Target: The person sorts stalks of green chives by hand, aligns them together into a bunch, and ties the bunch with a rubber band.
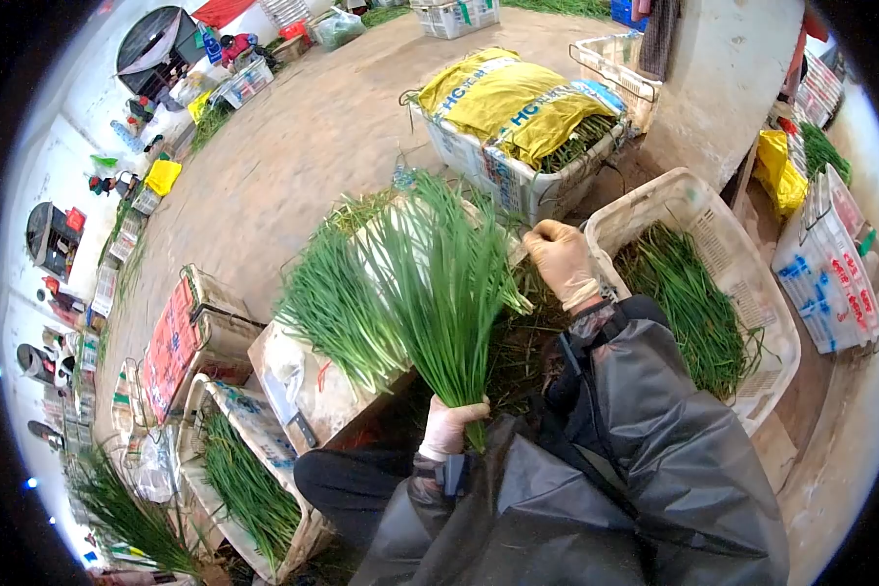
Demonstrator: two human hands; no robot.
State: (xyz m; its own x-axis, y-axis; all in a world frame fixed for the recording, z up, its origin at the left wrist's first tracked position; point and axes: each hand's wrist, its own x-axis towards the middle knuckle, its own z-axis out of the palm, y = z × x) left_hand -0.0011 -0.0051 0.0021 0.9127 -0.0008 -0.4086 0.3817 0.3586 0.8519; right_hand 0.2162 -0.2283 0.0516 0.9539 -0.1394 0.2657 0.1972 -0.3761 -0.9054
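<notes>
My gloved left hand (446, 428) is closed around a bunch of long green chives (444, 303), gripping it near its lower end. The blades fan out upward and away from me. To the right of the bunch is my gloved right hand (562, 262), its fingers curled together; whether anything is pinched in them I cannot make out. Behind the held bunch, more chives (337, 293) with pale stalk ends lie on a light board (337, 410). A knife (293, 405) rests on the board's left side.
On my right, a white plastic crate (689, 190) holds loose chives (689, 303). Another crate (308, 527) of greens stands at lower left. Ahead is a crate (459, 146) covered by a yellow sack (508, 98). People sit among crates along the far left wall.
</notes>
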